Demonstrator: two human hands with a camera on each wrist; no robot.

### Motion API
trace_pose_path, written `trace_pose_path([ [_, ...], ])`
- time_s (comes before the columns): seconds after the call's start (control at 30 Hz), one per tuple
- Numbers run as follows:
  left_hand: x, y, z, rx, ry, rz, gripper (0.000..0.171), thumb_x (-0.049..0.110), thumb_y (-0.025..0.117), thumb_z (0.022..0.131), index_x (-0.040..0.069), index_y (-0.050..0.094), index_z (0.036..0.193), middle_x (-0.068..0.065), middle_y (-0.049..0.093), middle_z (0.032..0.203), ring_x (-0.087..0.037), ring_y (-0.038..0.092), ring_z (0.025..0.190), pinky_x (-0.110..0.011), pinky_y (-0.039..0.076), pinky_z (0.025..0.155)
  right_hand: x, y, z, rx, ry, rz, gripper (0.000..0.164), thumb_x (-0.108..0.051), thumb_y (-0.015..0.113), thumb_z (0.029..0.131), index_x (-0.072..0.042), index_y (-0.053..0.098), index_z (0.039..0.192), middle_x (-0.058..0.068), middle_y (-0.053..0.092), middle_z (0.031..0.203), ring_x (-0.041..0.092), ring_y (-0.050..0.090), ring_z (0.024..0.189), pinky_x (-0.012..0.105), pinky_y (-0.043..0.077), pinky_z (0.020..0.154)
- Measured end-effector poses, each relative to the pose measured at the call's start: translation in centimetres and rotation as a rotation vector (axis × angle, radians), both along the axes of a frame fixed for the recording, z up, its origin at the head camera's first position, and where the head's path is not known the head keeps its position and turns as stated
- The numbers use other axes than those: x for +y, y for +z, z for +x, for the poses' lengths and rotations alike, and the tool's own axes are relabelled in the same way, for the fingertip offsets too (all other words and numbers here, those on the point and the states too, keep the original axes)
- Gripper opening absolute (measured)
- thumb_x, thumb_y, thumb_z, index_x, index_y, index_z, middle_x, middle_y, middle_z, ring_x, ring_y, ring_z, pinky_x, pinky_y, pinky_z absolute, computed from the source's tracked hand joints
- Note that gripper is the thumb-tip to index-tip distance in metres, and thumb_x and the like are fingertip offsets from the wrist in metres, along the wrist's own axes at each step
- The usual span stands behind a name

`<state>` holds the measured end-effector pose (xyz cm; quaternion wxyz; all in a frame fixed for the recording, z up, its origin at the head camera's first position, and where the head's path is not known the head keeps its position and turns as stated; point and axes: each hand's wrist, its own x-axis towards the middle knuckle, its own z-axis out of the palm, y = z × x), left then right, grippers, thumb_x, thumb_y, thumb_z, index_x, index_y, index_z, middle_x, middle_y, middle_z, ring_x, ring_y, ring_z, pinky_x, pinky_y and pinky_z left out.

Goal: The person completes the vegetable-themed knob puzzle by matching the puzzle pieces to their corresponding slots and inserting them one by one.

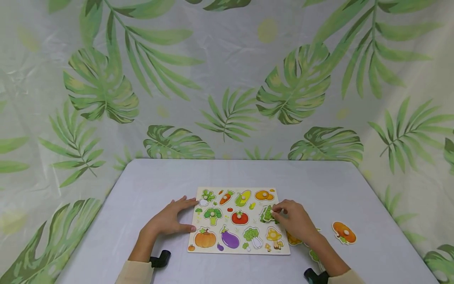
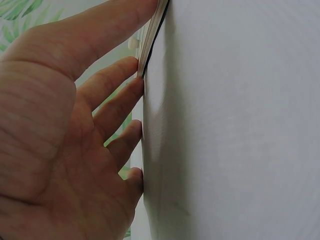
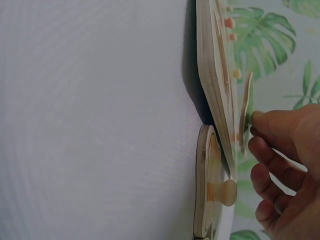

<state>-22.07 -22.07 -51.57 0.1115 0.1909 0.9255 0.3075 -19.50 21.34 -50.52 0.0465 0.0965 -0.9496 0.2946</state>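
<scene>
A wooden vegetable peg puzzle board [image 1: 283, 248] lies on the table. My left hand [image 1: 170, 217] is spread at its left side, thumb and fingertips touching the edge; in the left wrist view the fingers [image 2: 117, 107] are extended. Above the board's right side, my right hand [image 1: 292, 219] pinches the knob of a green vegetable piece [image 1: 267, 214]. The right wrist view shows this thin piece [image 3: 246, 115] edge-on, raised off the board face. Tomato [image 1: 239, 217], eggplant [image 1: 230, 239] and pumpkin [image 1: 205, 238] pictures show on the board.
An orange piece [image 1: 344, 232] with a knob lies at the right on the white tablecloth [image 1: 159, 173]. A yellow-orange piece [image 1: 293, 239] and a green piece [image 1: 313, 255] lie partly hidden under the right forearm. A leaf-patterned curtain [image 1: 227, 71] hangs behind the table.
</scene>
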Motion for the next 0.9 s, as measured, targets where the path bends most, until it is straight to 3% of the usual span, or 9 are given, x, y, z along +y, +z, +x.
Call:
trace_pose_path([
  [0.37,-0.10,-0.11,-0.01,0.004,-0.002,-0.002,0.086,0.048,0.089,0.075,0.027,0.054,0.151,-0.002,0.044,0.163,-0.035,0.025,0.158,-0.061,0.013,0.130,-0.76,0.08,-0.27,0.006,0.040,0.021,0.010,-0.019,0.079,0.092,-0.018,0.080,0.102,-0.012,0.066,0.087,0.010,0.051,0.081,0.024,0.045,0.069],
  [0.9,0.03,0.02,-0.04,-0.002,-0.002,-0.016,0.086,0.047,0.089,0.075,0.028,0.053,0.151,0.000,0.044,0.163,-0.034,0.024,0.159,-0.060,0.011,0.131,-0.82,-0.44,-0.81,-0.023,0.041,0.044,0.009,-0.021,0.078,0.093,-0.021,0.080,0.101,-0.013,0.067,0.086,0.009,0.053,0.082,0.027,0.048,0.074],
])
